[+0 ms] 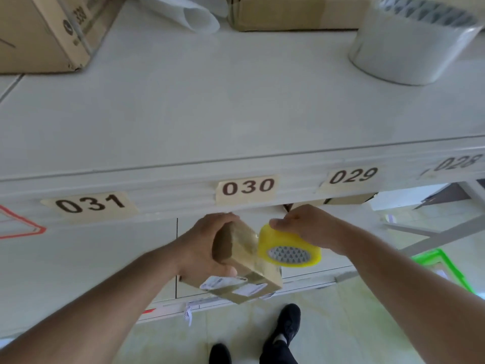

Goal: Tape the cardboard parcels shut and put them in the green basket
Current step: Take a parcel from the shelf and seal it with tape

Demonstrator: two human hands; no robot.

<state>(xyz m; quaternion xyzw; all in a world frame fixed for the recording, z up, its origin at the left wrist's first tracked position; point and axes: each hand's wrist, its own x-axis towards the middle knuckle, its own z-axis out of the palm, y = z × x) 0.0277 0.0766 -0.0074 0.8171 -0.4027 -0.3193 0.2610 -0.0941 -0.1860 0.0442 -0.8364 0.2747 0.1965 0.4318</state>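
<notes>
- Left hand (202, 248) is reaching forward, fingers gripping the cardboard parcel (244, 261) below the worktop (236, 114) edge.
- Right hand (307, 227) is arching downward, fingers pinching the yellow tape roll (288, 246) against the parcel.

Likely a parcel-sorting depot, numbered labels (246, 187) (028–031) along white table (236, 106), cardboard boxes (44, 32)

A small brown cardboard parcel (244, 261) with white labels tilts in midair, touching a yellow tape roll (288, 248); a bright green basket (443, 266) sits on the floor, right.
</notes>
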